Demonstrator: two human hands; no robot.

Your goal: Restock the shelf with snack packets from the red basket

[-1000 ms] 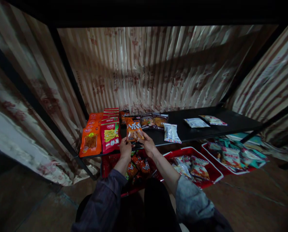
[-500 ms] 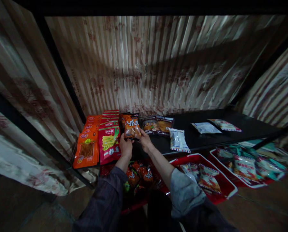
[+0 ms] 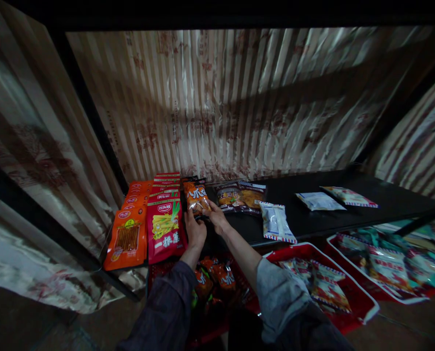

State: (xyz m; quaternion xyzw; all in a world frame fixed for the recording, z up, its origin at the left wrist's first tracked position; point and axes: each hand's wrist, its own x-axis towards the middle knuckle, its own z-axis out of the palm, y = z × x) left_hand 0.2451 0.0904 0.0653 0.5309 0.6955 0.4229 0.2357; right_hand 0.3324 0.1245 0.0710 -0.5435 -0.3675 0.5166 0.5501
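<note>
An orange and black snack bag (image 3: 198,196) with white lettering is held at its lower corners by both hands, over the black shelf (image 3: 232,229). My left hand (image 3: 196,230) grips its near left side, and my right hand (image 3: 217,218) grips its near right side. Just behind it, the dark tops of similar bags show in part. To the left lies an overlapping row of pink-red snack bags (image 3: 165,229), close beside the held bag. On the right are two dark snack bags (image 3: 241,196) lying side by side.
Orange snack packets (image 3: 126,239) lie in a row at the shelf's left end. A white packet (image 3: 276,223) lies near the front edge, others farther right. Below are red baskets (image 3: 367,312) of snack bags. A metal post (image 3: 89,107) and striped curtain (image 3: 235,102) bound the shelf.
Both hands have brought the orange snack bag down and back, nearer the shelf and the similar bags behind it. The camera view has shifted slightly.
</note>
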